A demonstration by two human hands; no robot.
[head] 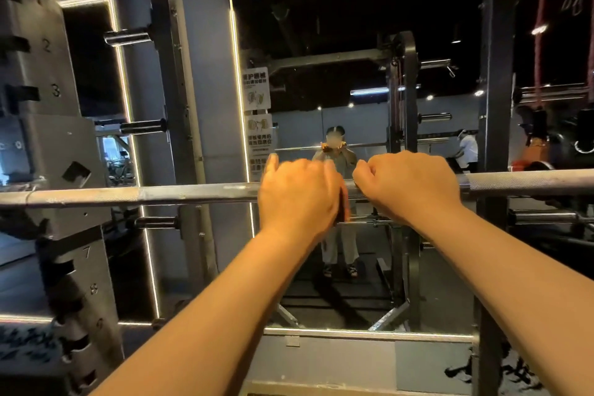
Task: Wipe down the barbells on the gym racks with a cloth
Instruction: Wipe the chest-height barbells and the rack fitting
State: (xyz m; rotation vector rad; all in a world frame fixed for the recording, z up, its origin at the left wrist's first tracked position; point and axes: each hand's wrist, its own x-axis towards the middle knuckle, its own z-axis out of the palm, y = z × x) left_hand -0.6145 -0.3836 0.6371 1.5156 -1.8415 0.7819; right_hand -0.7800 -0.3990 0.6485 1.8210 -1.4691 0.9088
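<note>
Both grips on the barbell (193, 194), which lies across the rack and runs out past either grip. Left grip (299, 196) is curled over the top of the bar, fingers wrapped to the far side, blurred, one finger lifted at its outer edge. Right grip (408, 186) is just beside it with a small gap between, fingers curled round the bar like a fist. A dark strip (343, 206) peeks out at the inner edge of my left grip, against the bar. Could be the cloth, can't tell; no cloth plainly seen otherwise. Step, as I judge it: wiping mid-shaft, right grip steadying, left rubbing. Long stretches of bar lie outward of both grips, toward the rack upright (48, 90) beyond my left and the knurled part beyond my right, so plenty is left. Next move calls for sliding outward along the bar, pressure wrapped round it, without rolling it off its hooks.
</note>
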